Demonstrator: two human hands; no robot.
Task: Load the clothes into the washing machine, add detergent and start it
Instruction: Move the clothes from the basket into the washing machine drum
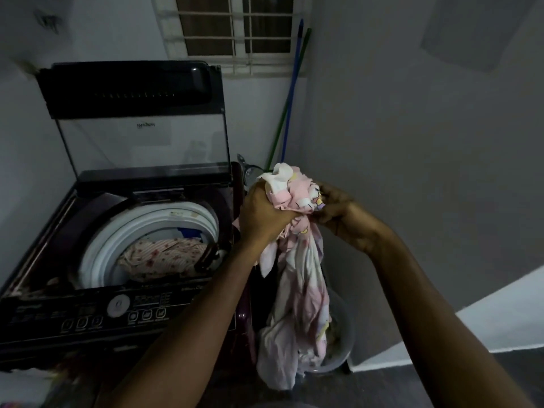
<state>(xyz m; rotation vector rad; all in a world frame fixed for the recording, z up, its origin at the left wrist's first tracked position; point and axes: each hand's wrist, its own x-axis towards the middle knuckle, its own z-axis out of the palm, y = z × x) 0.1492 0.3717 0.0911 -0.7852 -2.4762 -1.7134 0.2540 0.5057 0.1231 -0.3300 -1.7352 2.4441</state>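
A dark top-loading washing machine (97, 307) stands at the left with its glass lid (141, 119) raised. Inside the white drum rim (103, 245) lies a pink flowered garment (164, 256). To the right of the machine, my left hand (262, 214) grips the bunched top of a pink and white patterned cloth (300, 290), which hangs down long. My right hand (338, 212) pinches the same bunch from the other side. The cloth's lower end drapes over a grey basket (343, 346) on the floor.
The machine's control panel (117, 315) with a round dial and buttons faces me. A blue pole (293, 92) and a green pole (284, 113) lean in the corner behind. A barred window (235, 30) is above. Grey walls close in at the right.
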